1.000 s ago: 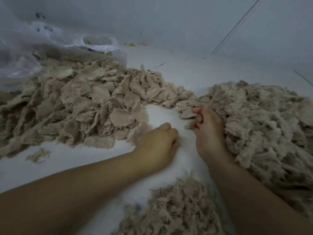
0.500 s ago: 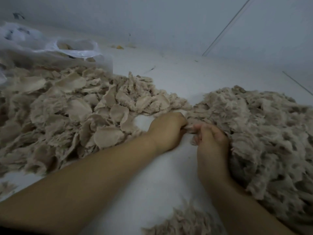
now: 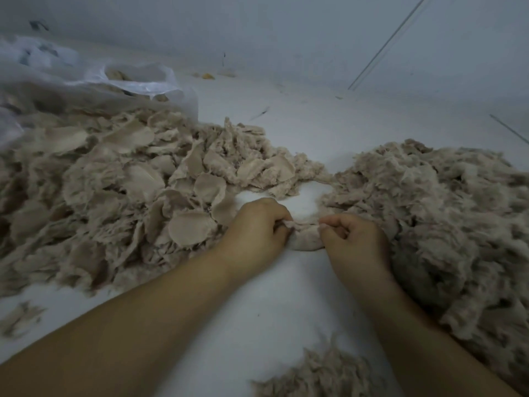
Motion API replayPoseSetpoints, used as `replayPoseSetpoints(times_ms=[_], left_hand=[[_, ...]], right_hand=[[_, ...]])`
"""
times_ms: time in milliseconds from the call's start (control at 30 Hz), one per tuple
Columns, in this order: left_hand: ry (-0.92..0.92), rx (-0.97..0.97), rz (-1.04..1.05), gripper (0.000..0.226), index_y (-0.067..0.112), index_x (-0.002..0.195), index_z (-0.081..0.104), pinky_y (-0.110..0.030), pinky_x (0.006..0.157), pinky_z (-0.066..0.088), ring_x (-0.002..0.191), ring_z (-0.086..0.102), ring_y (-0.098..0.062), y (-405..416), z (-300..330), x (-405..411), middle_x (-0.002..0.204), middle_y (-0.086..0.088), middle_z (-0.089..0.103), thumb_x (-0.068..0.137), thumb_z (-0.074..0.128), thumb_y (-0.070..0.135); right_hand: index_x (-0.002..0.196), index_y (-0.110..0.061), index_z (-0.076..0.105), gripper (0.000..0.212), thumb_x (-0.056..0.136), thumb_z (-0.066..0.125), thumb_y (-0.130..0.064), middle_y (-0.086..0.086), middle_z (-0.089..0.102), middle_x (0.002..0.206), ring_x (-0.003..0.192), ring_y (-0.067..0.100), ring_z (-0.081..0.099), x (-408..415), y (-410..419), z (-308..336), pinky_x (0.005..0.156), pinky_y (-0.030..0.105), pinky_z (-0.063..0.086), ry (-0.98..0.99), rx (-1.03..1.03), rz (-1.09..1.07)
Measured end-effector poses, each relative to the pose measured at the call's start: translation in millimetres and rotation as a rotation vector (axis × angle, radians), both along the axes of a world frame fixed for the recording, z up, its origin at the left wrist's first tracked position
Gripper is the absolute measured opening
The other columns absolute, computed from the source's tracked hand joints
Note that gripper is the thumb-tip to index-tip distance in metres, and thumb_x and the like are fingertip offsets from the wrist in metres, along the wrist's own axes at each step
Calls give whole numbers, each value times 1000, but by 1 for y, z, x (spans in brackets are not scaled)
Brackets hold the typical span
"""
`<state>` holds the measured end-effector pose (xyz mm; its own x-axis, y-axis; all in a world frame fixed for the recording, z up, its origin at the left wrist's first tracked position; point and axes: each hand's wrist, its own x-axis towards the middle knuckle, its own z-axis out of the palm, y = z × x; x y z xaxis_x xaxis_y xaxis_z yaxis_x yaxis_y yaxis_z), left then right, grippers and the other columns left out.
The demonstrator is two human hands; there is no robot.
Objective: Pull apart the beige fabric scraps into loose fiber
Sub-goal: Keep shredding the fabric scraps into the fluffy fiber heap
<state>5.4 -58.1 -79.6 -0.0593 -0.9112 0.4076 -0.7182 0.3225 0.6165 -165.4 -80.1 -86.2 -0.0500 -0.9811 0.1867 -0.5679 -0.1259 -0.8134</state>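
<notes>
A beige fabric scrap [image 3: 306, 239] is stretched between my two hands just above the white surface. My left hand [image 3: 256, 229] pinches its left edge with curled fingers. My right hand [image 3: 353, 239] pinches its right edge. A wide pile of flat, rounded beige scraps [image 3: 114, 190] lies to the left. A fluffy heap of loose beige fiber [image 3: 446, 219] spreads to the right, touching my right wrist.
A clear plastic bag [image 3: 86, 78] with more scraps lies at the back left. A small tuft of fiber [image 3: 317, 376] sits near the bottom edge, and a stray bit [image 3: 20, 316] at the lower left. The white surface [image 3: 257, 305] shows between the piles. A wall rises behind.
Both hands have come back toward me from the piles' meeting point and moved apart, with one scrap now stretched between them.
</notes>
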Motion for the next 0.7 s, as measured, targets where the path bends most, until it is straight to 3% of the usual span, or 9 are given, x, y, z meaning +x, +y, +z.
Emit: replayPoseSetpoints(times_ms=[33, 133, 200, 267, 333, 400, 533, 600, 700], left_hand=[[-2, 2, 13, 15, 7, 85, 73, -29, 69, 42, 75, 50, -14, -1, -1, 1, 82, -5, 61, 80, 63, -3], [59, 29, -36, 27, 10, 97, 72, -21, 71, 44, 77, 51, -6, 1, 0, -3, 92, 0, 61, 74, 64, -2], [31, 82, -99, 39, 17, 109, 67, -14, 74, 41, 87, 50, -1, 2, 1, -6, 100, 7, 56, 71, 67, 17], [-83, 85, -89, 38, 19, 107, 69, -22, 81, 43, 95, 50, -10, 1, 1, -7, 100, 5, 58, 71, 66, 30], [-79, 64, -40, 21, 11, 94, 74, -30, 79, 45, 91, 52, -20, 0, 0, -4, 93, -2, 59, 74, 69, 16], [-6, 68, 29, 15, 4, 84, 74, -30, 72, 45, 81, 54, -21, -1, 1, -1, 88, -8, 57, 74, 65, -2], [91, 113, 170, 15, 9, 74, 70, -23, 66, 45, 70, 53, -13, -2, 4, 3, 80, 4, 53, 76, 63, -4], [161, 173, 171, 13, 14, 71, 68, -21, 60, 43, 62, 52, -4, -3, 7, 0, 73, 10, 55, 81, 64, 6], [165, 293, 121, 27, 20, 76, 66, -20, 55, 42, 59, 54, 1, -1, 11, -14, 63, 13, 59, 77, 71, 46]], right_hand=[[82, -26, 73, 6, 85, 70, -22, -15, 59, 61, 61, 2, 56, 1, 1, 1, 57, 19, 42, 29, -5, 0], [63, -32, 61, 23, 79, 72, -20, -9, 57, 57, 55, 8, 54, 2, 2, 0, 51, 21, 40, 110, -27, -1], [61, -32, 60, 25, 77, 72, -16, -9, 58, 56, 54, 7, 53, 2, 1, 1, 50, 21, 40, 109, -21, 2], [63, -33, 61, 30, 78, 69, -9, -11, 56, 53, 52, 4, 52, 1, 1, 0, 47, 19, 39, 78, -12, 20], [67, -34, 61, 34, 80, 64, -2, -18, 52, 48, 47, 0, 48, 0, 1, 0, 41, 11, 31, 49, 0, 43], [69, -33, 61, 38, 79, 59, 3, -23, 48, 46, 43, 0, 45, -2, 1, 0, 39, 11, 31, 32, -2, 53], [68, -29, 61, 37, 77, 56, 7, -9, 40, 51, 46, 4, 42, -1, 2, -1, 43, 14, 34, -13, -35, 48], [69, -26, 59, 36, 75, 54, 10, -9, 41, 54, 49, 5, 41, 0, 4, -3, 46, 14, 33, -50, -50, 56], [74, -26, 56, 35, 75, 55, 9, -11, 43, 55, 53, 6, 40, 2, 3, -4, 55, 24, 38, -83, -56, 60]])
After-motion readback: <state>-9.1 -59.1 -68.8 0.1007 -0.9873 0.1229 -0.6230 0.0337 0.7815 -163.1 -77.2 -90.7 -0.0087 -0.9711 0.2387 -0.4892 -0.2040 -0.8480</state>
